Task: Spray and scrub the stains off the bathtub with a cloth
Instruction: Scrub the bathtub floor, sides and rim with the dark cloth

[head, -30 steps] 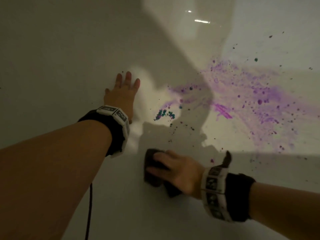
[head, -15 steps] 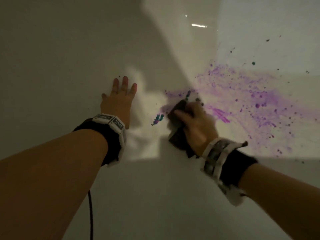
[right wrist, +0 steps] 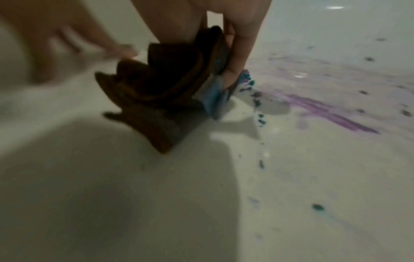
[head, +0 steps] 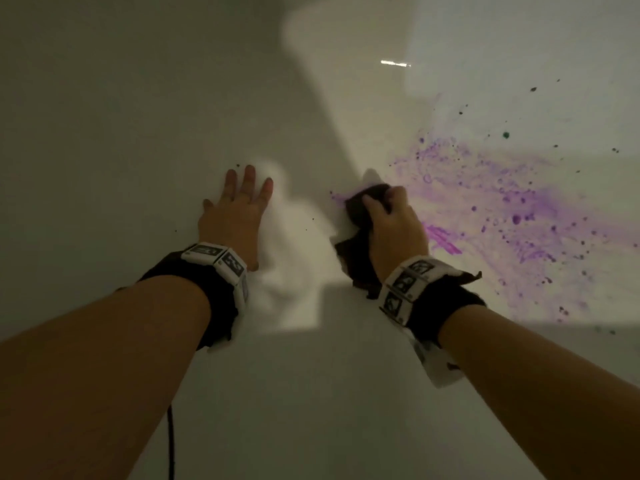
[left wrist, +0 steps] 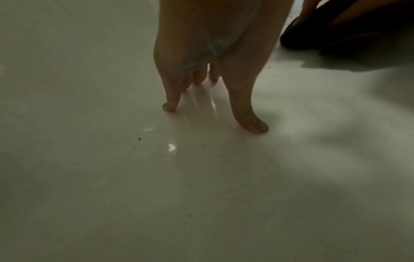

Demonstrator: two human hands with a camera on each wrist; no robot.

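A dark brown cloth (head: 360, 216) is bunched in my right hand (head: 391, 216), which grips it and presses it on the white bathtub (head: 138, 116) at the left end of a purple stain (head: 512, 202). In the right wrist view the cloth (right wrist: 165, 99) shows a blue patch, with teal and purple smears (right wrist: 248, 83) at my fingertips. My left hand (head: 239, 206) lies flat on the tub to the left, fingers straight. In the left wrist view its fingertips (left wrist: 253, 124) touch the glossy surface.
Purple splatter and dark green specks (head: 505, 135) spread right and up the tub wall. A purple streak (head: 443, 239) lies beside my right hand. A black cable (head: 169, 441) hangs under my left forearm. A hard shadow crosses the near tub surface.
My right hand has carried the cloth forward from the near tub surface over the teal spots to the purple stain's left end. The left hand has stayed planted.
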